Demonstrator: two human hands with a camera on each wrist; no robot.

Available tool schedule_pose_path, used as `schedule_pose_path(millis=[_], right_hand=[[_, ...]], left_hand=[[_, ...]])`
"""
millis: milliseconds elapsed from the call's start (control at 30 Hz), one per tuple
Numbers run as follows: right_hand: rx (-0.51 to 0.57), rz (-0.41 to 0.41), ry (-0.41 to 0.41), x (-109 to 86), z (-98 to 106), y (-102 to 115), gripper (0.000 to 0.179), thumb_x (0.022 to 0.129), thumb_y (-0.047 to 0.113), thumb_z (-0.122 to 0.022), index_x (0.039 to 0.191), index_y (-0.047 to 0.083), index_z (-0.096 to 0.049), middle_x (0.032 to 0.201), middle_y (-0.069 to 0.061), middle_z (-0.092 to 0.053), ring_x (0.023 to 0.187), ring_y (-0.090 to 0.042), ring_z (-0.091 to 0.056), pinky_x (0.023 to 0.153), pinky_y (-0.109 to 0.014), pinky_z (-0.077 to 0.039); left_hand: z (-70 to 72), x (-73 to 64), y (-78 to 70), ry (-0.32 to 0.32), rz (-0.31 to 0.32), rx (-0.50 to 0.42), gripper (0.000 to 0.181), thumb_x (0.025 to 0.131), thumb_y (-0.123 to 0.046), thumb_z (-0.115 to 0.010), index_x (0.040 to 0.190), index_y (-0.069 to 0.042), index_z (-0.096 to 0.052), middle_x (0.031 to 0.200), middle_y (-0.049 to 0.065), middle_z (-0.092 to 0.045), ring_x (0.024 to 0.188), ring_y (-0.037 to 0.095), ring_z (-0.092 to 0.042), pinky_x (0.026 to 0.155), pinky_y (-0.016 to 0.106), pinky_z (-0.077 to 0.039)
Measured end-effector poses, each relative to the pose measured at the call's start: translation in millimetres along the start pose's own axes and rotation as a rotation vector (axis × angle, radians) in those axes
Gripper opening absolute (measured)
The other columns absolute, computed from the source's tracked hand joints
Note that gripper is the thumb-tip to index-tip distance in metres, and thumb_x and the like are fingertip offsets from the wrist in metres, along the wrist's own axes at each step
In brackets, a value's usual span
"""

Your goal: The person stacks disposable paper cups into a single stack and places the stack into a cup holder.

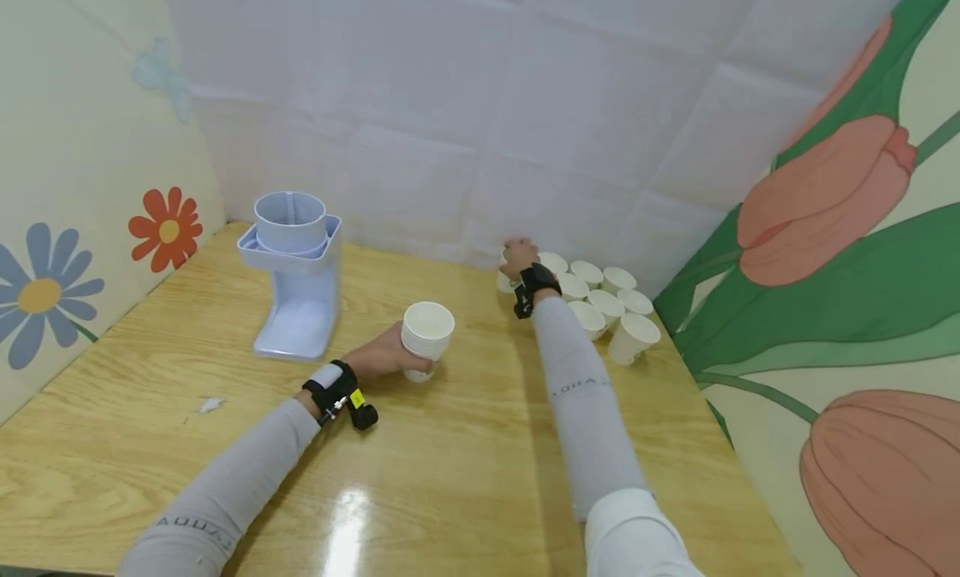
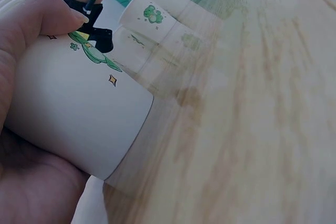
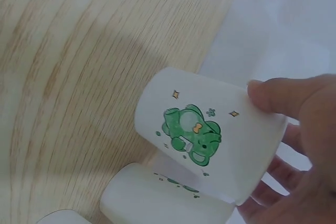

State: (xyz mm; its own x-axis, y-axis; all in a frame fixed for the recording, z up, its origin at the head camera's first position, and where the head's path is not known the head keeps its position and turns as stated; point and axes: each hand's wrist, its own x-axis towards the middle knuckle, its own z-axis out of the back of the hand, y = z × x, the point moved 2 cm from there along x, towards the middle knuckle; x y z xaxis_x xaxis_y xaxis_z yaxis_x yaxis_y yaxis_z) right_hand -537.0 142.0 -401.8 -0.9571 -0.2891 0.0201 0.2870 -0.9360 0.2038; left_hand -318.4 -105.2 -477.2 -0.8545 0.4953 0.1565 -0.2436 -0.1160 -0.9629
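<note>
My left hand (image 1: 384, 353) grips a nested stack of white paper cups (image 1: 427, 331) near the table's middle, fingers and thumb wrapped round its side. In the left wrist view the outer cup (image 2: 79, 108) shows a green printed pattern, with its base close over the wood. At the back of the table my right hand (image 1: 519, 257) holds a single paper cup (image 3: 210, 129) by its rim, thumb outside. That cup bears a green bear print and stands at the left end of a group of similar cups (image 1: 606, 303). A neighbouring cup (image 3: 163, 198) sits right beside it.
A pale blue stand (image 1: 296, 310) carrying a round blue container (image 1: 291, 223) is at the back left. A small white scrap (image 1: 211, 404) lies on the wooden table (image 1: 450, 485). White cloth (image 1: 420, 177) hangs behind, and painted panels flank both sides.
</note>
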Motion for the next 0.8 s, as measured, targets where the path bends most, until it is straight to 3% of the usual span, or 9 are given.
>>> schedule_pose_path(millis=[300, 567, 700, 800], right_hand=[[0.054, -0.001, -0.018, -22.0, 4.9, 17.2, 0.058, 0.098, 0.016, -0.061, 0.151, 0.002, -0.043, 0.153, -0.032, -0.032, 0.138, -0.053, -0.031, 0.110, -0.060, -0.037], [0.061, 0.048, -0.116, -43.2, -3.9, 33.4, 0.059, 0.093, 0.016, -0.071, 0.146, 0.000, -0.051, 0.147, -0.029, -0.045, 0.138, -0.048, -0.036, 0.114, -0.056, -0.029], [0.121, 0.025, -0.167, -61.8, -8.9, 34.0, 0.060, 0.088, 0.014, -0.076, 0.142, -0.003, -0.055, 0.144, -0.028, -0.051, 0.139, -0.043, -0.037, 0.116, -0.057, -0.023], [0.189, -0.020, -0.200, -77.5, -13.2, 33.6, 0.061, 0.087, 0.013, -0.077, 0.142, -0.002, -0.055, 0.145, -0.029, -0.047, 0.138, -0.046, -0.035, 0.116, -0.057, -0.025]], left_hand=[[2.1, -0.2, -3.4, -0.009, -0.021, 0.012, 0.078, 0.080, -0.002, -0.076, 0.147, 0.002, -0.036, 0.136, 0.023, -0.054, 0.123, 0.031, -0.053, 0.113, 0.050, -0.037], [4.3, -3.0, -1.7, -0.015, -0.027, -0.005, 0.078, 0.082, -0.003, -0.076, 0.147, 0.002, -0.035, 0.137, 0.023, -0.053, 0.123, 0.031, -0.052, 0.113, 0.050, -0.036], [1.8, -2.4, -0.9, 0.001, -0.041, -0.027, 0.077, 0.081, -0.002, -0.076, 0.146, 0.004, -0.036, 0.134, 0.022, -0.054, 0.119, 0.028, -0.053, 0.111, 0.048, -0.037], [-1.3, -1.1, -0.3, 0.017, -0.052, -0.036, 0.077, 0.080, -0.001, -0.076, 0.146, 0.004, -0.036, 0.132, 0.022, -0.055, 0.117, 0.026, -0.054, 0.111, 0.048, -0.038]])
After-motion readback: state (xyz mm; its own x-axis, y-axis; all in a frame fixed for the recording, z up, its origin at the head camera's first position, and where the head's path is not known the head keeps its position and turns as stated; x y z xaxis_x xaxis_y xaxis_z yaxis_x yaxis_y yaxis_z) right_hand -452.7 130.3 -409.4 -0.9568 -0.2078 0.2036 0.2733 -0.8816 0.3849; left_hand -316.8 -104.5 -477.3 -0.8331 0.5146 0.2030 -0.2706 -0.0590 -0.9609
